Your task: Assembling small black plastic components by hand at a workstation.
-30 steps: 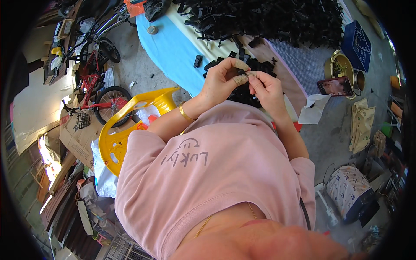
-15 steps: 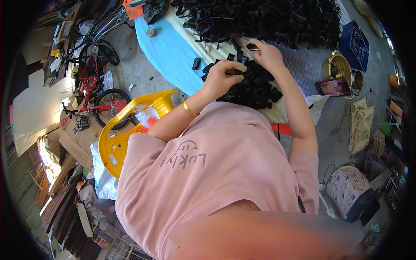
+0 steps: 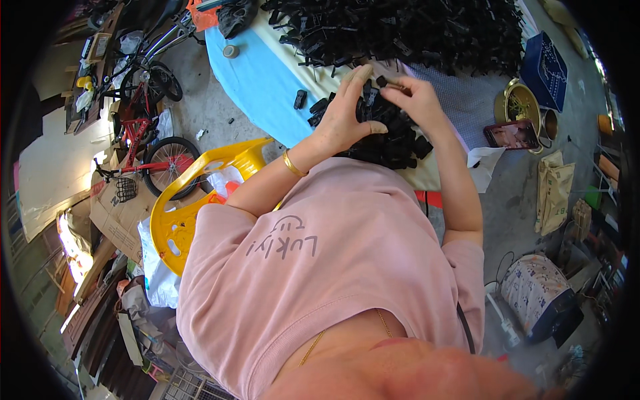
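Two heaps of black plastic parts crowd the table (image 3: 267, 80): a big pile (image 3: 413, 30) along its far edge and a smaller heap (image 3: 390, 137) at the near edge, just under both hands. Off the table's right edge sit a phone (image 3: 512, 135) and a brass bowl (image 3: 521, 105). Left hand (image 3: 347, 117) is splayed open, fingers straight, resting over the small heap; right hand (image 3: 417, 100) pinches one small black part (image 3: 385, 83) (thumb and forefinger tips). Bare blue cloth lies open toward the left edge.
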`<action>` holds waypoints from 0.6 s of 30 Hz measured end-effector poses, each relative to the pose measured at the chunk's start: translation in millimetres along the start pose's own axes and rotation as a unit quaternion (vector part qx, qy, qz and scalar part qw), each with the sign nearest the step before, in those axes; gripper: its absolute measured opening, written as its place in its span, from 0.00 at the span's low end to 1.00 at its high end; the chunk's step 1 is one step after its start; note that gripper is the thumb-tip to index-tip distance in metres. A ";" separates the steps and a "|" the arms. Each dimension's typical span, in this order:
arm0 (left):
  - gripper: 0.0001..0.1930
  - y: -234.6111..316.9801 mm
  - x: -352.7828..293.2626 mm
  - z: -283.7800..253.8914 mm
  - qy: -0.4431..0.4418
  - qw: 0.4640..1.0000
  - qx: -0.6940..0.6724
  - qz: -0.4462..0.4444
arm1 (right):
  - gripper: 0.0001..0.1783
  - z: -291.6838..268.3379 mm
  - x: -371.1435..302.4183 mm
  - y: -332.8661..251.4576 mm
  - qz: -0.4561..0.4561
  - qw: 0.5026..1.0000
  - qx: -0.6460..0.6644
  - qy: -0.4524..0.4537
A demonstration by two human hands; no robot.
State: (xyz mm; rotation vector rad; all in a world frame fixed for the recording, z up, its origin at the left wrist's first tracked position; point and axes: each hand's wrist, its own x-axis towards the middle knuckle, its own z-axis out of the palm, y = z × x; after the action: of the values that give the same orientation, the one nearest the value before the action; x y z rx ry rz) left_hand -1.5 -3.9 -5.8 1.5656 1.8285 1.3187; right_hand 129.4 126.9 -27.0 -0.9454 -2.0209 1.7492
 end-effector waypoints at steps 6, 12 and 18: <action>0.26 3.7 7.5 -10.7 -0.144 0.913 -0.338 -0.176 | 0.13 16.0 -30.2 -29.2 0.080 0.986 0.142 -0.033; 0.21 3.3 2.7 -14.5 -0.084 0.918 -0.326 -0.209 | 0.11 23.5 -43.4 -33.9 0.031 0.991 0.127 0.009; 0.21 11.9 -1.4 -17.3 -0.084 0.943 -0.251 -0.202 | 0.11 21.0 -44.1 -38.6 0.019 0.998 0.048 -0.046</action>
State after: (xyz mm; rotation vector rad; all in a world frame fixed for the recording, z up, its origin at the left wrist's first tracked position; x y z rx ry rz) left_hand -8.1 -12.9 12.1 0.9417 1.4516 1.2729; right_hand 138.1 80.8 13.9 -0.8950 -1.9665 1.9251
